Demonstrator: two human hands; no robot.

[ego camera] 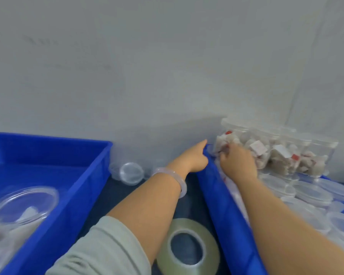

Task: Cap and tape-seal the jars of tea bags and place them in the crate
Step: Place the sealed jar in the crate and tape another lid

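Right hand (pixel 236 161) clamped on jar of tea bags (pixel 221 142) in right crate (pixel 222 199), centre right, lids (pixel 314 192) beside it, left hand (pixel 195 157) with grip closed on that crate's rim, capped jars (pixel 24 203) in left crate (pixel 83 175), lower left

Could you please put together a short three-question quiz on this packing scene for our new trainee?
1. True or false: the roll of clear packing tape lies flat between the left blue plastic crate and the right blue plastic crate.
2. Multiple choice: the left hand is on A) the tape roll, B) the right crate's rim, C) a loose lid.
3. Short answer: which hand is at the clear plastic jars of tea bags?

Key: 1 true; 2 B; 3 the right hand.
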